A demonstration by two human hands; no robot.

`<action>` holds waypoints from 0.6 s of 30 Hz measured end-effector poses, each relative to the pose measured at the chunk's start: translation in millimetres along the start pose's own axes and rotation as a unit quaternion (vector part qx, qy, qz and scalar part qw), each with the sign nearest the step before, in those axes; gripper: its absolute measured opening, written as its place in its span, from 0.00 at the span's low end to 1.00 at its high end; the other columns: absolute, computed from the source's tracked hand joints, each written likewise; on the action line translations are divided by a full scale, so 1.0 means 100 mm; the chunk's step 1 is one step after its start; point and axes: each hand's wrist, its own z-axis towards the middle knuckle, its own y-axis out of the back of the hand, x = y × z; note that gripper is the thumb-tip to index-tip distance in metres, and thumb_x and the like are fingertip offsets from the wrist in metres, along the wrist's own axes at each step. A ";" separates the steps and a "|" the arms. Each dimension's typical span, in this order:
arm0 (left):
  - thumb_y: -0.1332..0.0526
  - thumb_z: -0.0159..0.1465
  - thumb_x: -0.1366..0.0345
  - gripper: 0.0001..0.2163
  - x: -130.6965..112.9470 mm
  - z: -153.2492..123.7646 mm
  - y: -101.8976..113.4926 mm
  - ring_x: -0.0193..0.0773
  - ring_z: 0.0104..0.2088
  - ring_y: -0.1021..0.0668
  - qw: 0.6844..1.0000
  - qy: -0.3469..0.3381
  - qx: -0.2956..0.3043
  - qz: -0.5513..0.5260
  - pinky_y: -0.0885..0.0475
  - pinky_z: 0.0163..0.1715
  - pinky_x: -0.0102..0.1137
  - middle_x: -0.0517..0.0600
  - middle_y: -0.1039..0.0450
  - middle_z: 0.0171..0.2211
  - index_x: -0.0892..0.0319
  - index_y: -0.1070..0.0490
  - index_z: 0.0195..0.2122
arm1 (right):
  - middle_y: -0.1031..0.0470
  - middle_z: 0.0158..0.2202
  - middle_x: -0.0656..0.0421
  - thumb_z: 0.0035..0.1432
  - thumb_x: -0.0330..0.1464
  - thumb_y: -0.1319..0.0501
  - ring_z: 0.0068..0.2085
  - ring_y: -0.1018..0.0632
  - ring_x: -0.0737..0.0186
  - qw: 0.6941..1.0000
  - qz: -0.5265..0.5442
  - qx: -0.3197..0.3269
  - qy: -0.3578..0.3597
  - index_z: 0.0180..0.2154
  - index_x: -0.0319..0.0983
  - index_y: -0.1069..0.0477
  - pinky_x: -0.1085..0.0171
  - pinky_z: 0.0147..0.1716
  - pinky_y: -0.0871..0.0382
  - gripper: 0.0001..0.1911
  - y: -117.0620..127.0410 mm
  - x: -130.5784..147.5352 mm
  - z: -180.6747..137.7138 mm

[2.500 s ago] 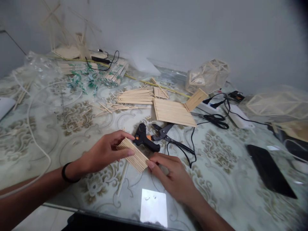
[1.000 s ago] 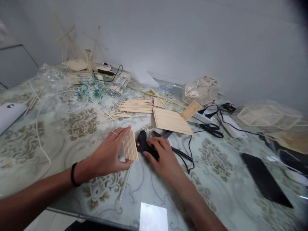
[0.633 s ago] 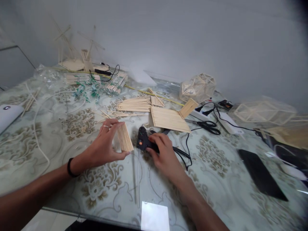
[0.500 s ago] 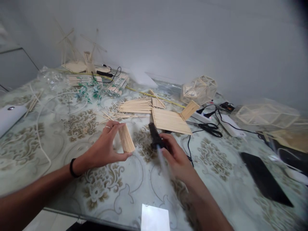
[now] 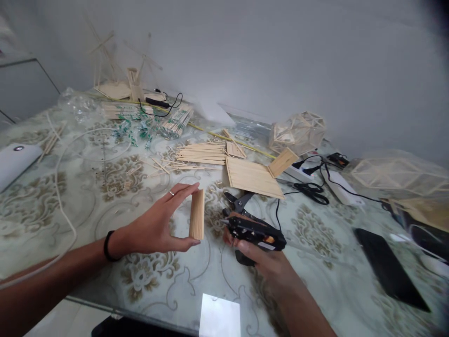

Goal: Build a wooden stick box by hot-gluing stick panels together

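My left hand pinches a small panel of bamboo sticks by its two ends, thumb below and fingers above. The panel stands nearly edge-on above the tabletop. My right hand grips a black glue gun, its nozzle pointing left at the panel with a gap between them. Just beyond the gun lie dark-handled pliers, partly hidden by it. A larger flat stick panel with an upright piece at its right end rests behind them.
Loose sticks lie behind my left hand. Packs of sticks and plastic wrap sit farther back. To the right are scissors, a power strip, cords and a black phone-like slab. Stick-frame models stand near the wall.
The glue gun has swung round so its nozzle now faces left toward the small panel. My left hand has moved slightly right and down, turning the panel more upright.
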 end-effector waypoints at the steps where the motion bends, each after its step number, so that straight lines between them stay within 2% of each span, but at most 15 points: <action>1: 0.24 0.61 0.59 0.51 -0.01 0.00 0.00 0.57 0.72 0.32 1.000 -0.001 0.000 0.000 0.32 0.72 0.54 0.59 0.37 0.71 0.45 0.55 0.79 | 0.21 0.33 0.56 0.54 0.51 0.23 0.34 0.23 0.54 1.000 -0.006 0.019 0.003 0.41 0.43 0.18 0.55 0.35 0.25 0.21 -0.01 0.02 0.00; 9: 0.24 0.61 0.61 0.51 -0.02 0.01 -0.02 0.58 0.72 0.32 1.000 -0.023 -0.009 -0.018 0.32 0.73 0.55 0.60 0.37 0.72 0.47 0.54 0.79 | 0.27 0.30 0.60 0.55 0.53 0.25 0.32 0.29 0.59 0.993 -0.018 0.115 0.019 0.34 0.45 0.21 0.61 0.32 0.32 0.19 -0.22 0.20 0.00; 18: 0.25 0.61 0.61 0.49 -0.08 0.01 0.02 0.60 0.72 0.32 1.000 -0.016 -0.003 -0.017 0.32 0.72 0.57 0.60 0.38 0.72 0.47 0.52 0.79 | 0.25 0.29 0.59 0.55 0.50 0.24 0.30 0.26 0.56 0.992 -0.072 0.105 0.017 0.34 0.47 0.20 0.58 0.29 0.26 0.16 -0.19 0.12 -0.02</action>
